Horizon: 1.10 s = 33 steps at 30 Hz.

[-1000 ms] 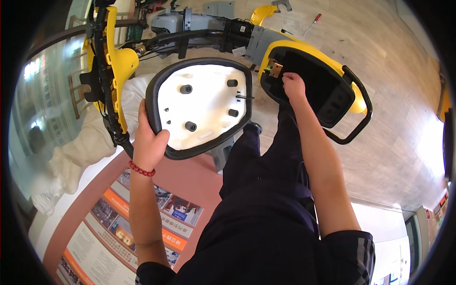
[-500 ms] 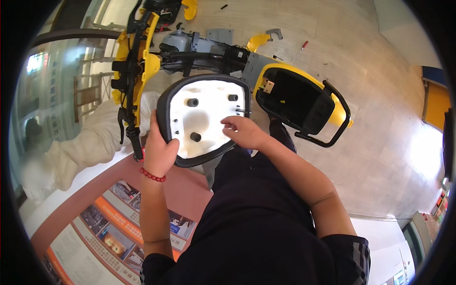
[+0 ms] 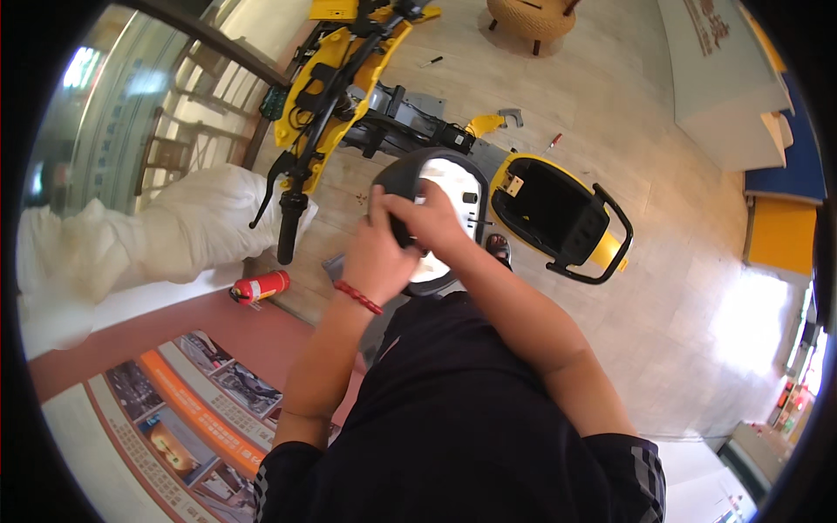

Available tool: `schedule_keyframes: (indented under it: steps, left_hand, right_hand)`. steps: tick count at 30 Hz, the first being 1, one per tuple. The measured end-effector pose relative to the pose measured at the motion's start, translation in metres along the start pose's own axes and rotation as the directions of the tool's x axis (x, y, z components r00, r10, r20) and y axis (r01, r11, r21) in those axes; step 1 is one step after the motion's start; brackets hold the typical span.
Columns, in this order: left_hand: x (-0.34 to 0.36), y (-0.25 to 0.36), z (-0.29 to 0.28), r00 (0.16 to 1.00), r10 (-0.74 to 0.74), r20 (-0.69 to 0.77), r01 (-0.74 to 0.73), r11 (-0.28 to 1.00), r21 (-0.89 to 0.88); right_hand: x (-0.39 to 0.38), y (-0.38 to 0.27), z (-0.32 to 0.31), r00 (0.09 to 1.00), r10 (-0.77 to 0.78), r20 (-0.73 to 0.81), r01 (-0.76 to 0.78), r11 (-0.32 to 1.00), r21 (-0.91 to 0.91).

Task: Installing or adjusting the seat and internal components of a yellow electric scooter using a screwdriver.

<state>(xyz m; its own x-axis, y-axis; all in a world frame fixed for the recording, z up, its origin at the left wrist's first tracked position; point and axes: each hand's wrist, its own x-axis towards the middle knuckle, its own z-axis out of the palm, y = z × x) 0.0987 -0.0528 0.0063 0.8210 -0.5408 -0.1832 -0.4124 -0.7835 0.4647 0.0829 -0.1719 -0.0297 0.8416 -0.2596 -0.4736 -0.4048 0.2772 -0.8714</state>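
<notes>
A black scooter seat (image 3: 449,179) is in front of me, its white underside facing up. My left hand (image 3: 379,257), with a red bead bracelet at the wrist, grips the seat's left rim. My right hand (image 3: 429,220) lies across the same edge, its thumb side over the white underside and its fingers curled at the rim, partly overlapping the left hand. Beyond is a partly stripped yellow and black scooter (image 3: 418,118). Its black storage bucket (image 3: 540,213) is uncovered, right of the seat, with a black grab rail (image 3: 617,218) behind it.
The handlebar grip (image 3: 292,228) juts toward me on the left. A red fire extinguisher (image 3: 260,287) lies near white draped cloth (image 3: 192,222). A yellow panel (image 3: 485,125) and a red-handled screwdriver (image 3: 555,140) are on the floor. A wicker stool (image 3: 532,19) stands farther back.
My right hand has moved left from over the white underside to the seat's left rim, beside my left hand. The seat appears more to the right, and the view has shifted.
</notes>
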Motion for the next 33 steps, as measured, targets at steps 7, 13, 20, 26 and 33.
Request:
schedule_keyframes:
  steps: [7,13,20,26,33]
  left_hand:
    - [-0.021,0.034,-0.012,0.885,0.461,-0.068,-0.461,0.845,-0.272]
    - [0.034,-0.059,0.025,0.983,0.033,-0.182,-0.140,0.773,-0.619]
    - [0.084,-0.055,0.075,0.780,-0.020,0.625,0.617,0.195,-0.763]
    - [0.082,-0.025,0.093,0.687,0.355,0.635,0.671,0.027,-0.741]
    - [0.062,-0.010,0.089,0.768,0.298,0.567,0.535,0.187,-0.824]
  right_hand:
    - [-0.049,0.021,-0.107,0.988,-0.152,-0.011,0.126,0.780,0.613]
    - [-0.096,0.016,-0.178,0.942,-0.259,-0.214,0.336,0.733,0.591]
    - [-0.152,0.008,-0.219,0.822,-0.479,-0.307,0.536,0.473,0.699]
    - [-0.165,0.040,-0.253,0.797,-0.518,-0.310,0.524,0.339,0.781]
    - [-0.181,0.056,-0.296,0.892,-0.193,-0.409,0.424,0.670,0.609]
